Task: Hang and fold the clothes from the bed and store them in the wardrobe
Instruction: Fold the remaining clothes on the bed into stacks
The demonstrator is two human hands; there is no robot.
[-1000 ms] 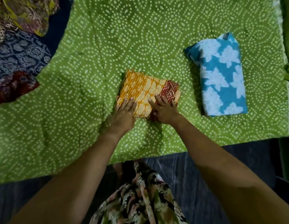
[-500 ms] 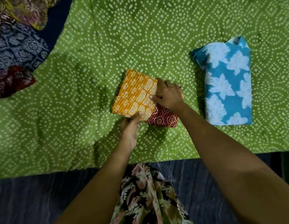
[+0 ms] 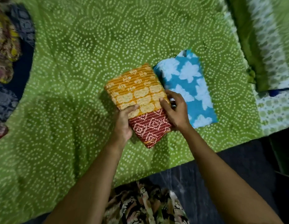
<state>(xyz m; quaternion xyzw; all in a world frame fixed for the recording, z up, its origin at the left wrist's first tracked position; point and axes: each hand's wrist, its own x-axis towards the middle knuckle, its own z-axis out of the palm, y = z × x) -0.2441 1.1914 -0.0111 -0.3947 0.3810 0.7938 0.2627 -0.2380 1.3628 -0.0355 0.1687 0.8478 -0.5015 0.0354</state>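
Orange-red folded cloth (image 3: 139, 101) matt, printed; green bedsheet (image 3: 75, 78) matt cotton-like; floor (image 3: 221, 183) smooth.

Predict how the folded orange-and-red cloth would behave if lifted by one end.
The folded cloth is probably floppy: soft layers, so an unsupported end would likely sag or unfold; the left hand and right hand grip opposite sides. Likely light, being only fabric.

Blurred clothes pile (image 3: 5, 46) at left edge

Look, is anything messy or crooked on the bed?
Yes: a crumpled heap of clothes lies unfolded at the left edge of the bed. The orange-and-red folded cloth, gripped by the left hand and right hand, and the blue folded cloth beside it look neat. Nothing looks torn.
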